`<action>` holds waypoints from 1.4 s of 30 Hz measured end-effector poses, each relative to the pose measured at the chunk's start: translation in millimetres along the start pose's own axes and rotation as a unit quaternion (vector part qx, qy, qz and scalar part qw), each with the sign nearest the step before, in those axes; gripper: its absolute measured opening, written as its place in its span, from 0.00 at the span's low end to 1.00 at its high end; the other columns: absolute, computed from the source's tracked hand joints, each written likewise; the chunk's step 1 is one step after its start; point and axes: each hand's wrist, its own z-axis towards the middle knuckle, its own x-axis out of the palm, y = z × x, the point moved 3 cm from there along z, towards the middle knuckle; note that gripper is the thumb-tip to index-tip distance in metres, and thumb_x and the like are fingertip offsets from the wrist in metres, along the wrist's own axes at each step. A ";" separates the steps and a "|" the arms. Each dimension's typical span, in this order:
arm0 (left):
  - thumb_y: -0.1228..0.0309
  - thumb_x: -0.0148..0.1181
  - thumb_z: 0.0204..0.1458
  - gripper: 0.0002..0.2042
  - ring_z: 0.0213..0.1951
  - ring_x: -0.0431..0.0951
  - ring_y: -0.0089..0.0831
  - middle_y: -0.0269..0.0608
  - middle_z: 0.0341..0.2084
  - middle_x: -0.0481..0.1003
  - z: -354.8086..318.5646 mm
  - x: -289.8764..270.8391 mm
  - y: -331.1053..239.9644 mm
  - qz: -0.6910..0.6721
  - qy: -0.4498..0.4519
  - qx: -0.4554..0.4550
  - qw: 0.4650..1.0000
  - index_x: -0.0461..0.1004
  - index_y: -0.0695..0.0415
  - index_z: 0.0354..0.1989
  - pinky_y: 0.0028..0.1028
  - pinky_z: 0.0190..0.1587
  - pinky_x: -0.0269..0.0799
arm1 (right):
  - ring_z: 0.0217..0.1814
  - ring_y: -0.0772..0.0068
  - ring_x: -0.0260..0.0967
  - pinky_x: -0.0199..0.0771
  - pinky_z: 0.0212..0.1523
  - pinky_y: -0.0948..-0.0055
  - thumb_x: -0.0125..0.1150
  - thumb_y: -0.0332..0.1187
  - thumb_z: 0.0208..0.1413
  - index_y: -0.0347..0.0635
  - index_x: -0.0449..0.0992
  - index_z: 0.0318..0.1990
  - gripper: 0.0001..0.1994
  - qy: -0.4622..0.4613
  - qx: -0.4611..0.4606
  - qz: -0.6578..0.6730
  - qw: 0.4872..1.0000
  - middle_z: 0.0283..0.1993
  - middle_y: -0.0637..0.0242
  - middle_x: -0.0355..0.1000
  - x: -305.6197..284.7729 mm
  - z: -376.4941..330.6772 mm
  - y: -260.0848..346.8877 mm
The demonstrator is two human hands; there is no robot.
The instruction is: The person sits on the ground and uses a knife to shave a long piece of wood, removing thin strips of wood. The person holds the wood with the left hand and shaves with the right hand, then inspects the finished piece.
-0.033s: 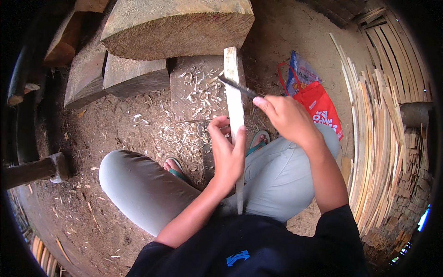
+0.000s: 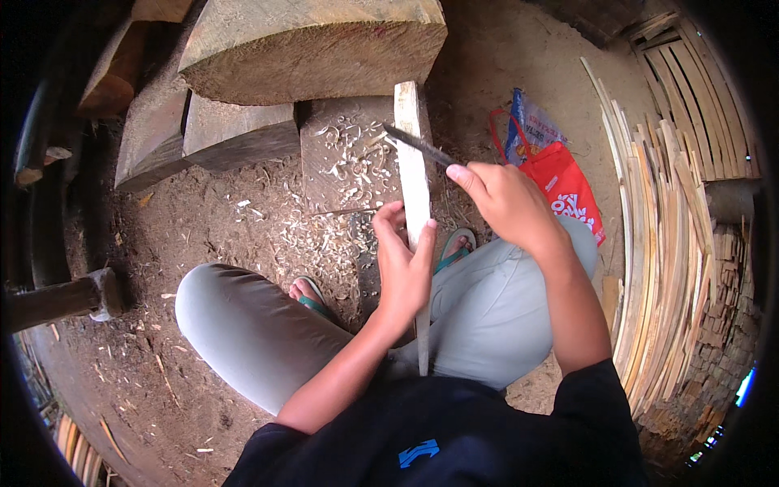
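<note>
A long, pale strip of wood [image 2: 413, 180] runs upright between my knees, its far end by the big timber and its narrow lower end near my shirt. My left hand [image 2: 403, 264] is closed around its middle, with the thumb on the right edge and the fingers on the left. In my right hand [image 2: 511, 207] is a dark knife [image 2: 419, 144], gripped with the thumb along the handle. Its blade lies slantwise across the upper part of the strip, the tip pointing up and left. The handle is mostly hidden in my fist.
Curled wood shavings [image 2: 349, 166] cover a dark board [image 2: 316, 134] and the ground ahead. A thick cut timber [image 2: 316, 57] stands beyond, with more blocks [image 2: 239, 134] at left. A red bag [image 2: 568, 183] sits by my right knee; split wood strips [image 2: 657, 260] are stacked at far right.
The knife's tip has shifted slightly away from me and to the left across the strip. My left hand keeps its hold, almost unmoved.
</note>
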 end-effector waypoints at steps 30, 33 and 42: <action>0.60 0.45 0.70 0.14 0.30 0.58 0.18 0.27 0.26 0.63 28.9 -28.8 -18.4 -0.052 -0.069 -0.019 0.996 0.68 0.55 0.33 0.24 0.35 0.56 | 0.30 0.37 0.69 0.65 0.30 0.49 0.49 0.49 0.69 0.35 0.72 0.29 0.24 0.090 -0.038 0.041 0.994 0.23 0.45 0.68 20.8 -24.4 0.4; 0.59 0.47 0.70 0.16 0.26 0.57 0.14 0.23 0.22 0.61 38.5 -26.2 -12.5 -0.081 -0.065 -0.019 0.994 0.66 0.52 0.28 0.21 0.30 0.52 | 0.31 0.35 0.69 0.65 0.31 0.47 0.48 0.49 0.69 0.34 0.72 0.30 0.25 0.085 -0.025 0.061 0.994 0.24 0.43 0.69 27.2 -21.3 -4.3; 0.60 0.49 0.69 0.14 0.23 0.55 0.11 0.21 0.21 0.60 59.0 -30.5 -16.5 -0.068 -0.057 0.015 0.996 0.66 0.50 0.28 0.19 0.24 0.49 | 0.31 0.34 0.71 0.68 0.31 0.47 0.48 0.50 0.69 0.33 0.74 0.31 0.25 0.055 -0.024 0.072 0.996 0.23 0.41 0.70 40.9 -14.9 -3.2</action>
